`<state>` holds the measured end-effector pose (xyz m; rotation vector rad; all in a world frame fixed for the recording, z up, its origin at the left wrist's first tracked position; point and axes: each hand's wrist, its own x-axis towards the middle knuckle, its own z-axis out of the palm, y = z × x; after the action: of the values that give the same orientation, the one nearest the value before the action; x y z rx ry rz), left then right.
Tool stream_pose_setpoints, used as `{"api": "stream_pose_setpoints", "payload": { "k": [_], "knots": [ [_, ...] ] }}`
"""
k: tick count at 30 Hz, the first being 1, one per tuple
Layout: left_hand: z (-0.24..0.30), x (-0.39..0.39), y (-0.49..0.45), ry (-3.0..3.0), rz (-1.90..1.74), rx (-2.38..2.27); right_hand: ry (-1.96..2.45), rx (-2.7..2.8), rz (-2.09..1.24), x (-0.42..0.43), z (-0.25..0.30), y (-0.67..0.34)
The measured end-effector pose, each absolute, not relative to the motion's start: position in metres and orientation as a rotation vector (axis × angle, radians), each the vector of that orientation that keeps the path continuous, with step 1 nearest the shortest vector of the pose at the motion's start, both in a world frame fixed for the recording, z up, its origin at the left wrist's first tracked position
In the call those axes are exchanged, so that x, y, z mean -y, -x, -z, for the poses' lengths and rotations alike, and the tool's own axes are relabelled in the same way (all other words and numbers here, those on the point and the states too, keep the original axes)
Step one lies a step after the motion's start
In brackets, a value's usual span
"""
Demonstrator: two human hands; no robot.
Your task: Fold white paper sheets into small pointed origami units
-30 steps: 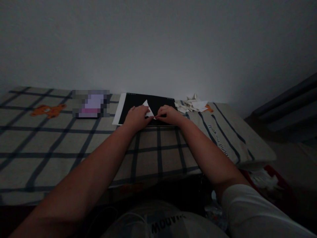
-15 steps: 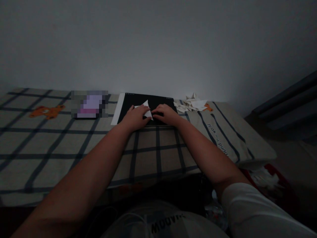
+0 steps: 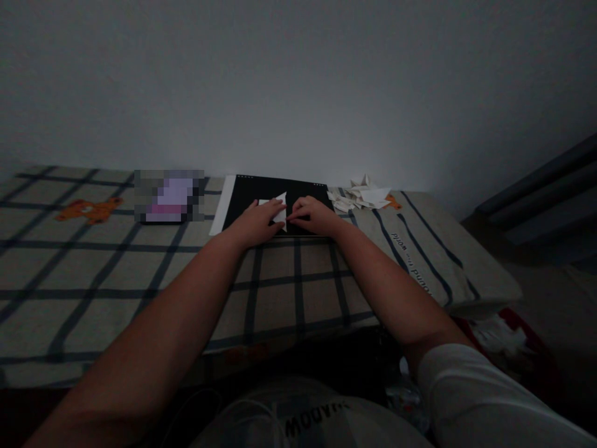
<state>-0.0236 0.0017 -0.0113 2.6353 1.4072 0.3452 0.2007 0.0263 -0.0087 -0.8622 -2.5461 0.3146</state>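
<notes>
A small folded white paper (image 3: 280, 215) with a pointed top lies on a black board (image 3: 261, 186). My left hand (image 3: 258, 223) rests over the left part of the paper, its fingers spread flat and the thumb apart near the lower corner. At the paper's right edge is my right hand (image 3: 313, 215), its fingers bent and the fingertips brought together by that edge. Whether they pinch the paper itself is too dark and small to make out. The left hand covers much of the sheet.
A pile of folded white paper pieces (image 3: 361, 194) lies to the right of the board. Left of it is a blurred phone-like device (image 3: 170, 196). All rest on a checked cloth (image 3: 275, 274) against a grey wall (image 3: 298, 93). A red container (image 3: 532, 348) with white scraps stands low at right.
The folded paper has shifted slightly right and turned, its right edge now nearly upright. My right fingertips have drawn closer together. My left hand has moved a little with the paper.
</notes>
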Motion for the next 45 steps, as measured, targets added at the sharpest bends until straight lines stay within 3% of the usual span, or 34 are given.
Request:
{"api": "stream_pose_setpoints", "payload": {
  "k": [45],
  "knots": [
    [0.003, 0.002, 0.024, -2.699, -0.423, -1.568, 0.894, 2.541, -0.187, -0.028, 0.013, -0.197]
  ]
}}
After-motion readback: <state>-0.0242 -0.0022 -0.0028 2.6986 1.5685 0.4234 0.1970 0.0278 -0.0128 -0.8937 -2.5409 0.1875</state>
